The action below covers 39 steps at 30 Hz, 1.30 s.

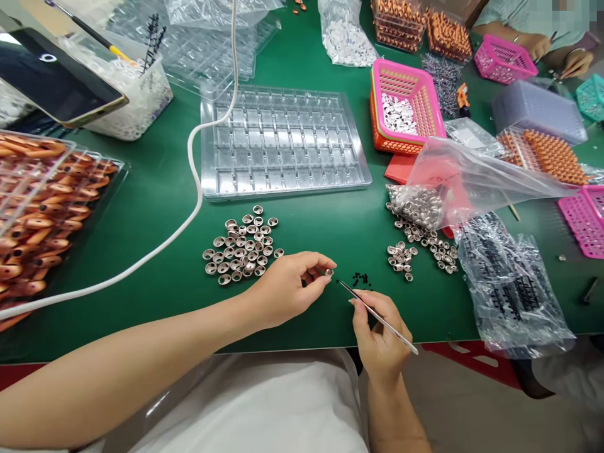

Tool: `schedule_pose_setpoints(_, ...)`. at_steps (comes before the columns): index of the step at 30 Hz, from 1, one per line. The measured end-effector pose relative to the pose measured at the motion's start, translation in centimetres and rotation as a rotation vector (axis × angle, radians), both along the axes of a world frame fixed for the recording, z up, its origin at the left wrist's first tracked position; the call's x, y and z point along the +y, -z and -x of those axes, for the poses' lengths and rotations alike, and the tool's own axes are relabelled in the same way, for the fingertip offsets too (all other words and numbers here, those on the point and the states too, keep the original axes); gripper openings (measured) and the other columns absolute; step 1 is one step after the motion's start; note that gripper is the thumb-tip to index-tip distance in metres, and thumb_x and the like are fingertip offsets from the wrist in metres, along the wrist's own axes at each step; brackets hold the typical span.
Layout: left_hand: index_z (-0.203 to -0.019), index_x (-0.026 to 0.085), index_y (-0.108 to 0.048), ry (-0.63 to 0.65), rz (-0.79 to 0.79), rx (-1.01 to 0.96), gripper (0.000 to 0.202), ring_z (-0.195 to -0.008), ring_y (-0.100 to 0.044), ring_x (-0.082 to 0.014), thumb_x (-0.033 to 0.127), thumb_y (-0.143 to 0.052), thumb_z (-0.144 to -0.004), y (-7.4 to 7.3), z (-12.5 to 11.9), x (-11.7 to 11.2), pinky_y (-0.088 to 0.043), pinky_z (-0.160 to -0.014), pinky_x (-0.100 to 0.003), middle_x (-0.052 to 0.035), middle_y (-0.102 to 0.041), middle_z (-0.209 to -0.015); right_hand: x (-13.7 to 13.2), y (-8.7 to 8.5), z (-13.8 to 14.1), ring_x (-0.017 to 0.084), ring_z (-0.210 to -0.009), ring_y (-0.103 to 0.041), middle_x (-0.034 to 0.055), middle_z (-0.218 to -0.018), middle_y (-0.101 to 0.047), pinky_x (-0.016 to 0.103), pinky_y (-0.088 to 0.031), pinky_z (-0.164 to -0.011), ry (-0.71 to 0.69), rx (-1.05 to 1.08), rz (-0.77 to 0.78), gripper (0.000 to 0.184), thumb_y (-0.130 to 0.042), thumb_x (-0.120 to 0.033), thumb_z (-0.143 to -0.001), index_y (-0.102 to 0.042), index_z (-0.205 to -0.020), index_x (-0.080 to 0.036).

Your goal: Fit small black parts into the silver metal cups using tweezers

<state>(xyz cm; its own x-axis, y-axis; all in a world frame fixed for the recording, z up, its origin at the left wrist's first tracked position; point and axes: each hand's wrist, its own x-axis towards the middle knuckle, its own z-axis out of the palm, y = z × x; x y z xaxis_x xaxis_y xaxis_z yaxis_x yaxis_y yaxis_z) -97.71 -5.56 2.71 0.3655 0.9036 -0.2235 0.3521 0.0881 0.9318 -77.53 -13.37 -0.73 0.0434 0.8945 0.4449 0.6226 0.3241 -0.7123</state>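
Between the thumb and fingers of my left hand [287, 286] is a small silver ring-shaped part [329, 273]. My right hand [383, 333] grips metal tweezers [387, 325], their tip pointing up and left toward that part. At the tip is a tiny black piece [338, 281]; whether the tweezers pinch it I cannot tell. Several more tiny black pieces [361, 277] lie scattered just beyond my right hand. A spread of silver ring parts [243, 245], many with dark spots inside, rests left of my left hand. Further silver parts [401, 258] lie to the right.
A clear compartment tray [287, 141] lies ahead, with a white cable [193, 151] crossing its left side. Orange parts [42, 214] fill trays at left, near a phone [56, 75]. Stacked baskets [406, 104] and plastic bags [514, 283] sit right. A co-worker's hands [557, 53] are far right.
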Motion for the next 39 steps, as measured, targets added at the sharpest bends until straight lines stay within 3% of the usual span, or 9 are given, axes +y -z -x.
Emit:
schedule_pose_setpoints(33, -0.106, 0.016, -0.072, 0.037, 0.027, 0.02, 0.024, -0.075, -0.068, -0.0156, 0.029, -0.059, -0.09, -0.02, 0.27, 0.46, -0.056, -0.07, -0.025, -0.0044, -0.076, -0.092, 0.1, 0.2, 0.0, 0.017, -0.086, -0.075, 0.0034, -0.097, -0.077, 0.033, -0.066, -0.075, -0.007, -0.052, -0.036, 0.031, -0.068, -0.006, -0.086, -0.066, -0.111, -0.024)
schedule_pose_setpoints(39, -0.105, 0.015, -0.071, 0.033, 0.025, -0.023, 0.025, -0.076, -0.067, -0.0157, 0.031, -0.06, -0.089, 0.04, 0.37, 0.53, -0.056, -0.07, -0.026, -0.0046, -0.075, -0.09, -0.26, -0.05, 0.2, 0.018, -0.08, -0.074, 0.0029, -0.09, -0.076, 0.033, -0.065, -0.067, 0.047, 0.177, 0.0, 0.023, -0.065, -0.006, -0.088, -0.068, -0.104, -0.023)
